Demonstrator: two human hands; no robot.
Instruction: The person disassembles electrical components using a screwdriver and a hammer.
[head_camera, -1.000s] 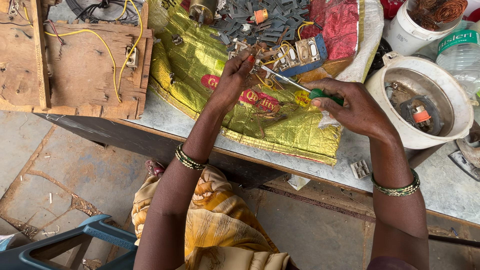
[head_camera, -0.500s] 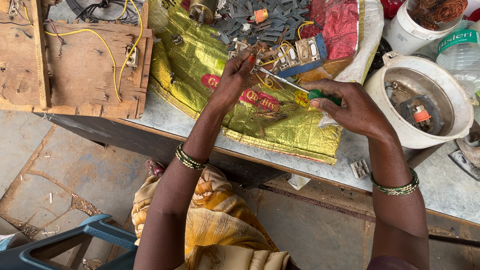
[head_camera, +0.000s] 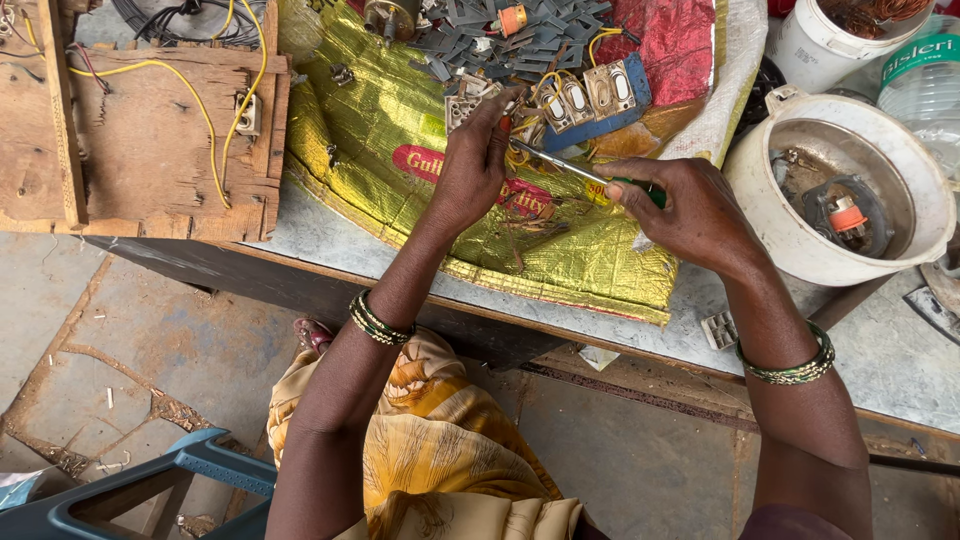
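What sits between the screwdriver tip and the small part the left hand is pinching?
Nothing visible: the screwdriver in the right hand runs unobstructed to the small part at the left hand fingertips, above the gold foil sheet.

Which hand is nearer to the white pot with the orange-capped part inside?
Right. The right hand, gripping a green-handled screwdriver, is just beside the white pot. The left hand is farther away, over the gold foil sheet.

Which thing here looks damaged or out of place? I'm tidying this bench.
The wooden board at the bench's left end looks cracked and worn, with loose yellow wires trailing across it. Grey metal pieces lie scattered on the gold sheet.
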